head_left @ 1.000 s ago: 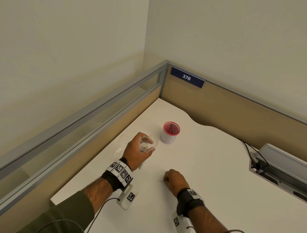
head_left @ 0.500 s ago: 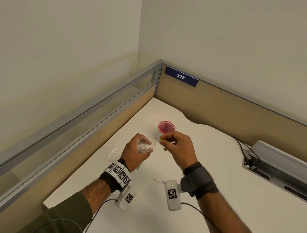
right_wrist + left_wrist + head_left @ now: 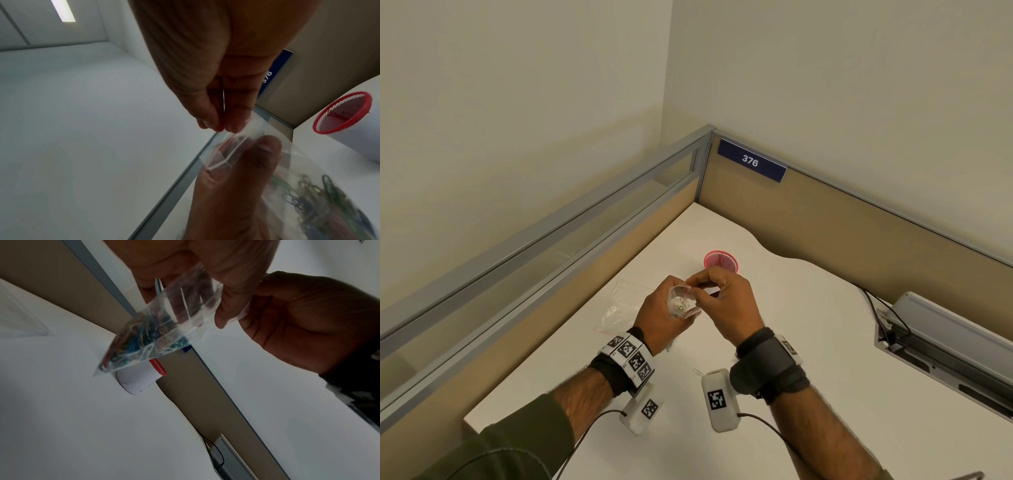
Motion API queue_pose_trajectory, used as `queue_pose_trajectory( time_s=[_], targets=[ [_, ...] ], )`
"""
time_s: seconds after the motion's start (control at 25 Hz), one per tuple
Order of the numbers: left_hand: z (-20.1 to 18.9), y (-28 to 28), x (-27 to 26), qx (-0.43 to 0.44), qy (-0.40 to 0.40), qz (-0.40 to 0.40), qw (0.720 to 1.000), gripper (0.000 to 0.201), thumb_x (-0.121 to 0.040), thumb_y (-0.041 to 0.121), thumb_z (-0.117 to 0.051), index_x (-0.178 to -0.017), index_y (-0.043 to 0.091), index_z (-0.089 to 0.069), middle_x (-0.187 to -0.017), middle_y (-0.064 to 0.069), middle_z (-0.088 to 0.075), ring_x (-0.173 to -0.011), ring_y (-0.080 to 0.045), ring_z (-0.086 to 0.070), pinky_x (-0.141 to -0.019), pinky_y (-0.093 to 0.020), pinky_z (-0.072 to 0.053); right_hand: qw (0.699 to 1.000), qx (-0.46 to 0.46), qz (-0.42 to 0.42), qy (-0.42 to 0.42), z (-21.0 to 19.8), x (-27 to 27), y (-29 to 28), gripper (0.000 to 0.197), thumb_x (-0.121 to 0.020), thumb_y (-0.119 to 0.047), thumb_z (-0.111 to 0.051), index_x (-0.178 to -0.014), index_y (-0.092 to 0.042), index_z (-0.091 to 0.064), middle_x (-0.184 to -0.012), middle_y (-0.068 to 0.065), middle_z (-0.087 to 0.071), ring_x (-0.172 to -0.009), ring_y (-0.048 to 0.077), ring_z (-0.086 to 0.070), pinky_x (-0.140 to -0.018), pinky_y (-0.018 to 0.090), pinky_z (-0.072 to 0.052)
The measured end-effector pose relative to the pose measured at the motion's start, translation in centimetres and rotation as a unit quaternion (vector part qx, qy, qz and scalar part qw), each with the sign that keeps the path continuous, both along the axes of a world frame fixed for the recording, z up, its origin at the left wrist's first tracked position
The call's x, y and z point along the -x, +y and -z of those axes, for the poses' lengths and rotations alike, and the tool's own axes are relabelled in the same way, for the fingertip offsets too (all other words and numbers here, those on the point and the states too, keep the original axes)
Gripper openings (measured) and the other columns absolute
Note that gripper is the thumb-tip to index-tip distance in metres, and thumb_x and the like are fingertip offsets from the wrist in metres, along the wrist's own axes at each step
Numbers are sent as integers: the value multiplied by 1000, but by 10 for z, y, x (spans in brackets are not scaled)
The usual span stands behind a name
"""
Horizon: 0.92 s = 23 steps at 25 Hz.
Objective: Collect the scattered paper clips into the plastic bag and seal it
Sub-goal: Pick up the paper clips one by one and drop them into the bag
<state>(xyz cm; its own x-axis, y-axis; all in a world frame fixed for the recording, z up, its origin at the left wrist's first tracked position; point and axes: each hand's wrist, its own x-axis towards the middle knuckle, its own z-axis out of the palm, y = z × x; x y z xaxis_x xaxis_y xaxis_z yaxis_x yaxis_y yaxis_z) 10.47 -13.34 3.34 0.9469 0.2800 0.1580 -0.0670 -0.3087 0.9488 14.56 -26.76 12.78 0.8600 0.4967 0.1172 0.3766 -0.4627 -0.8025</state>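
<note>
My left hand grips a small clear plastic bag above the white desk and keeps its mouth open. Several coloured paper clips lie heaped in the bag's bottom. Right over the bag's open rim, my right hand pinches a thin silver paper clip between thumb and forefinger. One more loose paper clip lies on the desk near my right wrist.
A white cup with a red mesh top stands just behind my hands. A second, flat clear bag lies to the left by the partition. A grey cable box sits at the desk's right edge.
My right hand has lifted off the desk with a clip and come up to the bag's mouth. The left hand has kept holding the bag in about the same place.
</note>
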Motion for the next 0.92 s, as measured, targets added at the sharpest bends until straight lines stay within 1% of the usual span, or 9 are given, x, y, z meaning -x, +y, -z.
queue_pose_trajectory(
  time_s=[0.12,0.2,0.28,0.4,0.48,0.56,0.64,0.8,0.92],
  targets=[
    [-2,-2,2,9,-7,4,1000,39,-78,17,-81,-104,29,-54,-99,19,-64,-96,8,-61,-81,-12,-51,1000,-20,16,-15,-3,-3,-5,16,-89,-9,-61,-96,-20,-72,-90,-9,-68,-82,6,-64,-74,14,-54],
    [-2,-1,3,21,-3,-1,1000,39,-78,18,-82,-106,22,-56,-101,15,-66,-99,2,-63,-84,-19,-53,998,-50,44,-20,0,-8,-14,17,-88,-7,-62,-96,-19,-72,-88,-13,-67,-81,6,-64,-71,14,-56],
    [-2,3,6,34,-5,-2,999,38,-77,16,-81,-106,20,-56,-103,8,-68,-103,-7,-65,-89,-29,-56,997,-42,60,-11,17,-13,-30,16,-88,-7,-61,-95,-17,-72,-89,-10,-67,-79,8,-65,-68,16,-57],
    [-2,8,11,59,-3,-9,998,38,-75,17,-80,-103,19,-55,-102,3,-70,-106,-12,-65,-93,-39,-57,989,135,54,16,73,-15,-61,13,-85,-12,-64,-95,-17,-71,-97,0,-70,-82,15,-64,-80,29,-56],
    [-2,10,13,63,-3,-14,998,37,-72,21,-78,-101,20,-55,-102,3,-70,-106,-14,-65,-93,-42,-56,959,273,40,62,114,-4,-81,17,-83,-21,-68,-101,-18,-69,-106,3,-67,-91,17,-62,-86,28,-51],
    [-1,11,14,62,1,-17,998,37,-71,24,-78,-101,21,-55,-102,4,-70,-106,-15,-65,-94,-43,-55,935,343,26,89,147,11,-91,24,-84,-27,-67,-106,-17,-66,-111,4,-63,-100,19,-59,-88,27,-46],
    [-1,11,14,65,3,-17,998,38,-72,23,-78,-101,19,-55,-102,4,-70,-107,-15,-65,-94,-44,-56,924,371,23,87,164,22,-89,21,-88,-26,-61,-105,-15,-65,-112,5,-60,-103,23,-58,-87,27,-44],
    [-5,11,16,67,7,-20,998,36,-76,9,-80,-103,15,-55,-103,2,-70,-107,-13,-64,-91,-43,-57,922,380,46,61,171,21,-67,20,-95,-21,-47,-101,-10,-63,-109,10,-60,-99,26,-60,-83,30,-46],
    [-7,16,17,77,6,-20,997,36,-76,12,-80,-102,18,-56,-104,1,-70,-108,-14,-64,-89,-45,-58,926,371,34,66,173,15,-52,21,-93,-19,-46,-101,-10,-63,-110,11,-60,-100,28,-59,-85,32,-47]
  ],
)
